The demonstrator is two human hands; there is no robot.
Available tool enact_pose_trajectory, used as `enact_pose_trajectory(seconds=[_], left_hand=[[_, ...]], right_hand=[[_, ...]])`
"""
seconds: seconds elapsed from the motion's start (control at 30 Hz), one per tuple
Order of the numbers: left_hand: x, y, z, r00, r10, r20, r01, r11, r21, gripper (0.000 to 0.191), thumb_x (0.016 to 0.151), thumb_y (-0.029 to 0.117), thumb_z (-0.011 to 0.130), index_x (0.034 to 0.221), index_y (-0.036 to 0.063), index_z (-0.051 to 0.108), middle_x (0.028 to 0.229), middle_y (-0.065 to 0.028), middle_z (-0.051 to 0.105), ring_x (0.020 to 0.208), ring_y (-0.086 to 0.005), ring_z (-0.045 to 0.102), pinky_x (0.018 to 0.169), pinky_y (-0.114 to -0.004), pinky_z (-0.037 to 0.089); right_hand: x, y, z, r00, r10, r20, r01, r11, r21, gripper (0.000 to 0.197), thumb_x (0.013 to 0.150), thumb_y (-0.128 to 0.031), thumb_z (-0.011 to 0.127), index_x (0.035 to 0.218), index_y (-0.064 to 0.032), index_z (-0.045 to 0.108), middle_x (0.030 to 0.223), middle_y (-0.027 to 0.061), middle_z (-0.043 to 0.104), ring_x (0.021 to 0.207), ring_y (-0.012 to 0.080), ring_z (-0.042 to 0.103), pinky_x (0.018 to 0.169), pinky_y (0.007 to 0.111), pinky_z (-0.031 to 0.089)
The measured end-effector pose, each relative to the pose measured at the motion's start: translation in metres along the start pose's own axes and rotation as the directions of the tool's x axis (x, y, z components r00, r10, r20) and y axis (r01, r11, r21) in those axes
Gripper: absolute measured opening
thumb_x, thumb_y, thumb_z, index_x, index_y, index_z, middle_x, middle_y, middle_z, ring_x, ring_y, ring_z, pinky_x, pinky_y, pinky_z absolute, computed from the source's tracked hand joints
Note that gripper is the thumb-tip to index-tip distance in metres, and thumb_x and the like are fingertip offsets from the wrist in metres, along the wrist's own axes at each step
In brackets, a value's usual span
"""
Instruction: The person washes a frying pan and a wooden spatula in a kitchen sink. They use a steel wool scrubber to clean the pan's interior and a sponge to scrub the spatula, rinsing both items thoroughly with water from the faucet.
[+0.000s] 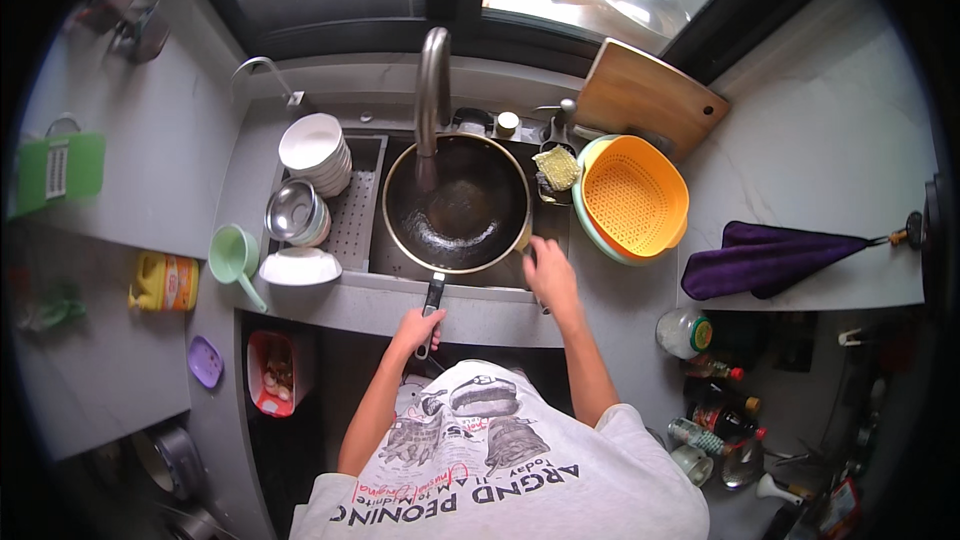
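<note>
My left hand (420, 331) grips the black handle of a dark frying pan (461, 202), which rests over the sink beneath a metal faucet (431, 90). Some liquid glistens on the pan's inner surface. At the pan's right side is my right hand (551, 274), its fingers curled beside the outer rim. A yellowish thing (524, 238), perhaps a sponge, shows between the fingertips and the pan; whether the hand grips it is unclear. A yellow scrubbing sponge (557, 167) lies on a holder behind the right hand.
Stacked white bowls (313, 142), metal bowls (291, 211) and a white dish (300, 267) stand left of the pan, near a green ladle (234, 255). To the right are a yellow colander (634, 195) and a leaning wooden cutting board (649, 94). The sink's front edge (480, 287) runs below the pan.
</note>
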State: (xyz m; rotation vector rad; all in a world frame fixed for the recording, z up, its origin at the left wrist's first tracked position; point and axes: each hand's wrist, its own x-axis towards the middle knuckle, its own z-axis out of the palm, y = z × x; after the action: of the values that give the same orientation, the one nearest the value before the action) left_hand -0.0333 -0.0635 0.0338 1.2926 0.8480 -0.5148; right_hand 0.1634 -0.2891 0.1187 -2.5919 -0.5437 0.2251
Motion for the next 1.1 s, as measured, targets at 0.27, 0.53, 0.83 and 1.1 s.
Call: enact_pose_trajectory(seconds=[0.27,0.53,0.83,1.1], left_hand=[[0.005,-0.026,0.000,0.951,0.141,-0.274,-0.122,0.989,0.083,0.052,0.095,0.048,0.066,0.094,-0.0034,0.065,0.073,-0.0148,0.067,0.061,-0.0219,0.067,0.059,-0.039,0.054],[-0.002,-0.066,-0.018,0.911,0.081,-0.405,-0.179,0.961,-0.211,0.035,0.099,0.038,0.052,0.096,0.0070,0.068,0.075,-0.0028,0.067,0.058,-0.0120,0.059,0.049,-0.028,0.048],[0.009,-0.068,-0.009,0.758,0.206,-0.619,-0.065,0.968,0.243,0.038,0.099,0.035,0.042,0.100,0.0080,0.067,0.084,-0.0106,0.075,0.084,-0.0294,0.071,0.079,-0.043,0.053],[0.030,-0.077,-0.016,0.809,0.121,-0.576,-0.105,0.993,0.061,0.037,0.099,0.036,0.045,0.097,0.0060,0.067,0.079,-0.0108,0.074,0.069,-0.0225,0.070,0.065,-0.039,0.053]], right_hand=[[0.135,0.027,0.006,0.949,-0.307,-0.070,0.213,0.790,-0.575,0.023,0.087,-0.012,0.063,0.110,-0.0102,0.064,0.113,0.0123,0.061,0.105,0.0299,0.062,0.084,0.043,0.052],[0.160,0.050,0.004,0.872,-0.484,-0.076,0.353,0.729,-0.587,0.020,0.088,-0.010,0.060,0.105,-0.0107,0.069,0.104,0.0125,0.066,0.100,0.0311,0.064,0.084,0.046,0.051],[0.174,0.038,-0.042,0.904,-0.183,-0.387,0.131,0.979,-0.156,0.020,0.081,-0.019,0.065,0.097,-0.0077,0.071,0.094,0.0151,0.069,0.091,0.0361,0.067,0.081,0.047,0.053],[0.206,0.090,-0.078,0.895,0.117,-0.430,0.297,0.563,0.771,0.017,0.094,-0.013,0.060,0.100,-0.0036,0.072,0.084,-0.0029,0.064,0.074,0.0081,0.055,0.066,0.025,0.043]])
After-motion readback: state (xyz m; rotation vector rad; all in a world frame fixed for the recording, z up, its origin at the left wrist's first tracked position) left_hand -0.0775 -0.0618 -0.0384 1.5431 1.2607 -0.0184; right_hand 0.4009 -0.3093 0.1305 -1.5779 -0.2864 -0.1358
